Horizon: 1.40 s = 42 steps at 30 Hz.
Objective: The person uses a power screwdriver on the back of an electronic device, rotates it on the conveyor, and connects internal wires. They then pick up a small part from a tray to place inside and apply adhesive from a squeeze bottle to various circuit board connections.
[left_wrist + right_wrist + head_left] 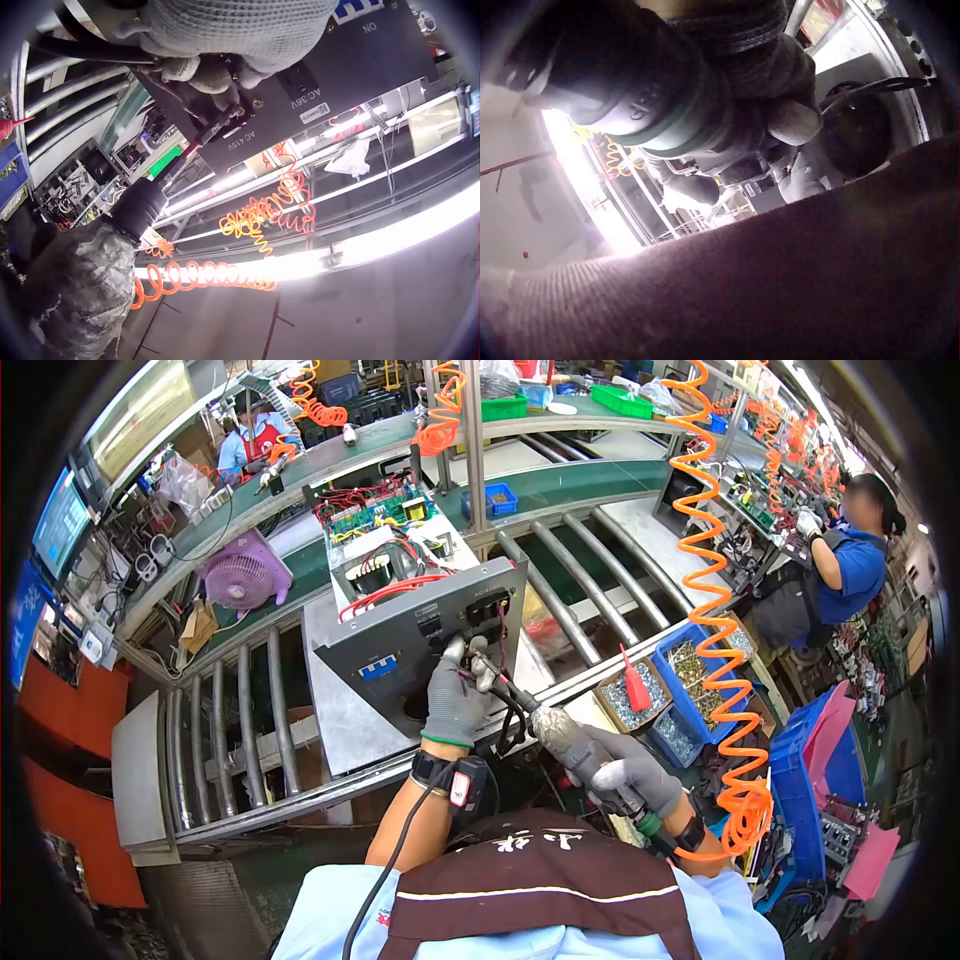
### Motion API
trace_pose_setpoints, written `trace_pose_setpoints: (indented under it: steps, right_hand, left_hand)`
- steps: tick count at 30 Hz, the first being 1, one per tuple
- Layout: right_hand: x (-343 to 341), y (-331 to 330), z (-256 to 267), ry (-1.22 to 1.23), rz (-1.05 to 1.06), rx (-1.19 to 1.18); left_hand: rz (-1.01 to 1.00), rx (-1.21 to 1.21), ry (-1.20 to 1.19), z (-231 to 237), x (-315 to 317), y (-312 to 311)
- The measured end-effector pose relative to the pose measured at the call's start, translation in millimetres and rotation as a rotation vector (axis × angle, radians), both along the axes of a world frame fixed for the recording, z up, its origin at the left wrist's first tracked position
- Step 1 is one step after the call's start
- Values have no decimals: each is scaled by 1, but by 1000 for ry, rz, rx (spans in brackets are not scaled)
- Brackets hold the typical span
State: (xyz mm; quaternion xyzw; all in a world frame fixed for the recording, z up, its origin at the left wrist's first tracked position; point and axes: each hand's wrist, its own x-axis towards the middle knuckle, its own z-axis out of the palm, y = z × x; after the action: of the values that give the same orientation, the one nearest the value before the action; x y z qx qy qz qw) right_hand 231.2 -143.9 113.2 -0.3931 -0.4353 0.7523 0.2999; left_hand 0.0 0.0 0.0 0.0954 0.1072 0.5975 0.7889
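A grey metal panel [375, 635] stands upright on the front of an electrical unit, its sockets marked AC 36V and AC 415V in the left wrist view. My gloved left hand [455, 700] is at the AC 415V socket, fingers curled on a black cable [97, 51]; the palm hides part of it. My gloved right hand [640, 772] grips a power screwdriver [563, 738] with a wrapped body and a green hose end. Its thin bit [191, 148] points at the socket, right beside my left fingertips. In the right wrist view, the tool's dark rear end fills the upper left.
An orange coiled hose [715, 620] hangs at the right. Blue bins [695, 680] of screws and a red-handled tool [636, 685] lie near my right hand. Metal rollers [600, 585] flank the unit. A purple fan [240, 580] stands left; another person [845, 575] works at the right.
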Motion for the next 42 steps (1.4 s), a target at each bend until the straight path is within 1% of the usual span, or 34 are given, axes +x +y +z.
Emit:
trace_pose_setpoints:
  steps: [2, 3, 5, 9, 12, 14, 15, 17, 18, 20, 21, 23, 24, 25, 27, 28, 29, 30, 31, 33, 34, 35, 36, 40, 41, 42]
  right_hand:
    - [-3, 0, 2, -15, -41, 18]
    - [-1, 2, 0, -10, -44, 19]
    - [-1, 5, -3, -17, -22, 30]
    - [-1, 9, 0, 2, -42, 50]
    - [0, 12, -2, -57, -29, 92]
    - [2, 15, -12, -168, -31, 257]
    - [2, 14, -7, -168, -32, 257]
    - [2, 11, 9, -470, 45, 384]
    - [2, 11, 10, -470, 41, 383]
    - [3, 11, 11, -556, 56, 418]
    - [2, 11, 8, -556, 49, 418]
    - [0, 13, -9, -310, -53, 459]
    - [0, 16, -22, -215, -77, 402]
    - [0, 13, -26, -212, -80, 403]
    - [3, 10, -29, 68, -71, 75]
    - [-1, 5, -17, 135, -93, 34]
    - [-1, 4, -18, 134, -87, 32]
    - [0, 2, -20, 161, -136, 57]
    - [2, 1, -20, 189, -186, 81]
    - [9, -3, -7, 150, -160, 48]
    - [11, -7, 0, 120, -150, 47]
    - [13, -8, 4, 90, -141, 48]
    - [15, -8, -1, 83, -99, 57]
    - [11, -13, 4, -13, -55, 92]
    - [10, -12, 4, -13, -58, 94]
    - [9, -10, 5, -70, -46, 131]
  left_hand:
    - [48, -41, 98, 17, 1, -7]
    - [46, -40, 104, 28, 6, -9]
    - [154, -103, 219, 45, 10, -14]
    - [89, -148, 179, 41, 12, -8]
    - [93, -118, 240, 44, 12, -10]
    - [84, -61, 357, 52, 10, -15]
    - [84, -61, 358, 56, 11, -16]
    - [119, -41, 527, 63, 13, -17]
    - [116, -40, 528, 62, 14, -15]
    - [133, -29, 631, 58, 16, -10]
    - [128, -25, 632, 59, 16, -9]
    - [118, -38, 621, 61, 16, -7]
    - [116, -57, 597, 60, 18, -6]
    - [114, -55, 601, 58, 18, -5]
    - [63, -75, 507, 52, 18, -1]
    - [30, 12, 437, 46, 18, 0]
    - [1, 99, 366, 40, 18, 0]
    - [70, 20, 397, 55, 26, -9]
    - [46, 74, 304, 53, 28, -11]
    - [136, 136, 413, 50, 32, -10]
    - [138, 134, 410, 49, 33, -9]
    - [162, 153, 502, 47, 34, -6]
    - [185, 171, 595, 45, 35, -5]
    - [203, 191, 676, 44, 39, -5]
    - [232, 220, 742, 44, 41, -5]
    - [264, 248, 807, 43, 42, -6]
